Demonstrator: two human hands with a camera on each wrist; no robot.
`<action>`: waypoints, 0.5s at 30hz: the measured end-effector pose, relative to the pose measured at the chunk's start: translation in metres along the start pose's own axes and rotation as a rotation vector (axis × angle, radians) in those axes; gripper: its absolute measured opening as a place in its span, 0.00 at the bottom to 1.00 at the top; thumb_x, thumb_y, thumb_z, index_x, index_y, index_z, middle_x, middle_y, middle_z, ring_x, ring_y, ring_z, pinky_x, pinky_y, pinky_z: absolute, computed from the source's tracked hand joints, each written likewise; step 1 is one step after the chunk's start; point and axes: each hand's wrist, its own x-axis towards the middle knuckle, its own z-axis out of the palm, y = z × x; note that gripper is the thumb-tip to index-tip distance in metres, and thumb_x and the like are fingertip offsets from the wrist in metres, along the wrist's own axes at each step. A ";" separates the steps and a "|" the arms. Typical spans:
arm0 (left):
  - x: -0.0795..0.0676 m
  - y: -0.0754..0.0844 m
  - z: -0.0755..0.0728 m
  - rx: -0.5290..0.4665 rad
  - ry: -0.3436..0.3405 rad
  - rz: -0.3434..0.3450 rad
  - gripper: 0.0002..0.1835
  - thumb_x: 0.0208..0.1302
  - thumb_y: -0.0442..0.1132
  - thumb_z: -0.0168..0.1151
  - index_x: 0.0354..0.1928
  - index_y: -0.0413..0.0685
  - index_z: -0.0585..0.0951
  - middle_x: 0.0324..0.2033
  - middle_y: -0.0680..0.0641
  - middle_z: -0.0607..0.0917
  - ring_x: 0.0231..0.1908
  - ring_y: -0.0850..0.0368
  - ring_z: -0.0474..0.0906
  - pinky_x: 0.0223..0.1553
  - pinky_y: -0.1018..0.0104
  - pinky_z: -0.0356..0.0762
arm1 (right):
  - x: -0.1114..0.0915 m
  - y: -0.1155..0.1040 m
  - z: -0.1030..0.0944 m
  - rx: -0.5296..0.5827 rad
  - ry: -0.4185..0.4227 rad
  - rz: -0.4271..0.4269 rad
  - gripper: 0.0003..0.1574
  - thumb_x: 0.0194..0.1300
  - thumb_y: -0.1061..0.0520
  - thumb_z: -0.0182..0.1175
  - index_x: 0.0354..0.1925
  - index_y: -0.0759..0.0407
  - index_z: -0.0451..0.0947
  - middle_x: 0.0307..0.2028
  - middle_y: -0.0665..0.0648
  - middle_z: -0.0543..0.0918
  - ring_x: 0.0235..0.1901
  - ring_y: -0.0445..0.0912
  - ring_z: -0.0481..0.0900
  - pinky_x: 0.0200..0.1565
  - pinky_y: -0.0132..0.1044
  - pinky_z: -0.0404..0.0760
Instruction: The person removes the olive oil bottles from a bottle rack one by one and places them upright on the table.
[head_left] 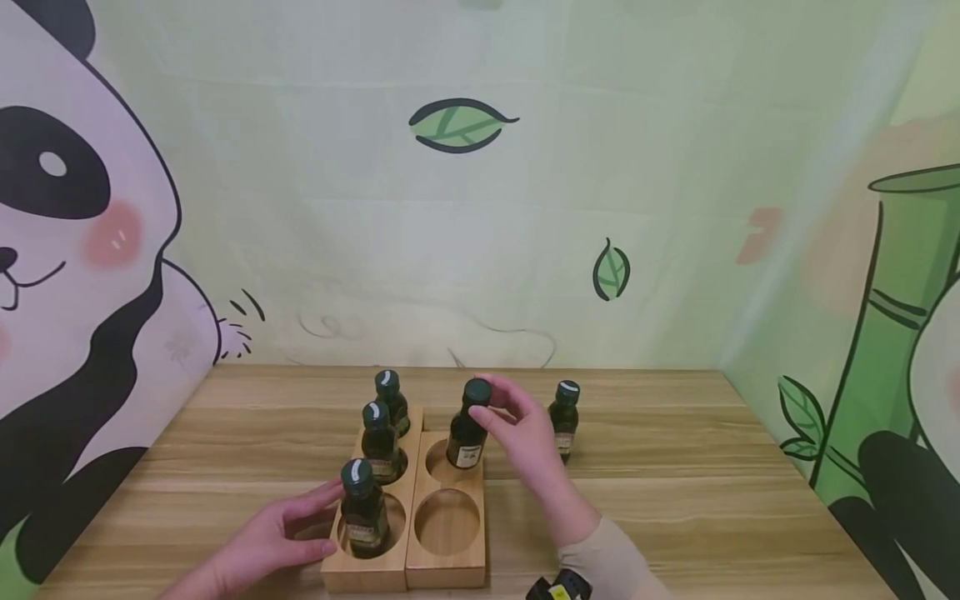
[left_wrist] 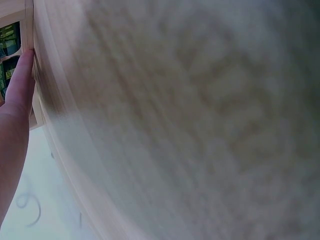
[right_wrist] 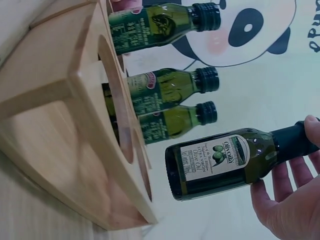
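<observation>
My right hand (head_left: 525,433) pinches a dark green olive oil bottle (head_left: 467,442) by its cap and neck. In the right wrist view this bottle (right_wrist: 215,162) hangs beside the holder, its label facing the camera. From the head it appears above the far round hole of the right wooden holder (head_left: 447,575); the near hole shows bare wood. Three similar bottles (head_left: 365,517) stand in the left wooden holder (head_left: 366,577), set against the right one. My left hand (head_left: 273,529) rests against that holder's left side, a finger (left_wrist: 22,77) extended along its edge.
Another dark bottle (head_left: 566,421) stands on the wood-grain table (head_left: 675,500), right of my right hand and partly hidden by it. Behind the table hangs a pale green backdrop (head_left: 337,208) printed with pandas, leaves and bamboo.
</observation>
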 end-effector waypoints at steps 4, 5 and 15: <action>0.000 -0.001 0.000 0.002 -0.001 -0.007 0.35 0.67 0.35 0.64 0.71 0.30 0.61 0.72 0.26 0.53 0.64 0.25 0.63 0.53 0.74 0.71 | -0.002 -0.003 -0.009 0.001 0.007 -0.015 0.25 0.60 0.63 0.70 0.56 0.58 0.81 0.42 0.56 0.85 0.45 0.48 0.81 0.55 0.47 0.78; 0.000 -0.001 0.000 0.002 -0.002 -0.009 0.35 0.67 0.35 0.64 0.71 0.30 0.61 0.72 0.26 0.53 0.64 0.25 0.63 0.53 0.74 0.71 | -0.003 -0.003 -0.011 0.001 0.011 -0.017 0.25 0.60 0.63 0.70 0.56 0.58 0.81 0.42 0.56 0.85 0.45 0.48 0.81 0.55 0.47 0.78; 0.000 -0.001 0.000 0.015 0.006 -0.030 0.36 0.67 0.36 0.65 0.72 0.31 0.61 0.72 0.28 0.53 0.64 0.25 0.61 0.53 0.75 0.70 | -0.014 -0.004 -0.038 -0.005 0.037 -0.050 0.25 0.61 0.69 0.67 0.57 0.64 0.78 0.41 0.56 0.83 0.43 0.45 0.80 0.49 0.38 0.80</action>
